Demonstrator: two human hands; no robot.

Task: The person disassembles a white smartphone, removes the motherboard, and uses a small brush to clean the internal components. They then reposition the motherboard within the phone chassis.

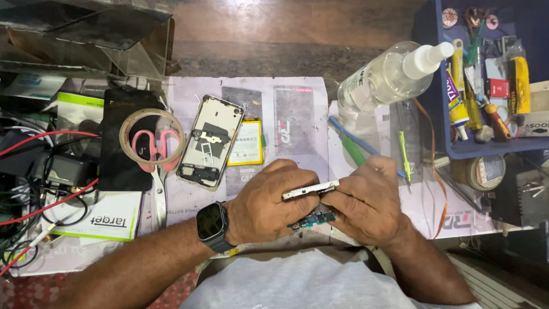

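Both my hands meet low in the middle of the head view. My left hand [269, 203], with a dark smartwatch [213, 225] on its wrist, and my right hand [366, 200] together pinch a thin silver phone frame [311, 189] seen edge-on. Below it, between my fingers, a small blue-green circuit board [313, 220] shows. A green-and-blue handled tool [351, 146] sticks up from behind my right hand. An opened phone back shell [210, 141] lies on the mat to the upper left, with a yellow-edged battery [247, 142] next to it.
Pink-handled scissors [155, 154] and a tape ring [151, 136] rest on a dark phone at left. A clear spray bottle [389, 74] lies at upper right beside a blue tray [486, 150] of glue tubes and tools. Red and black wires [40, 197] tangle at far left.
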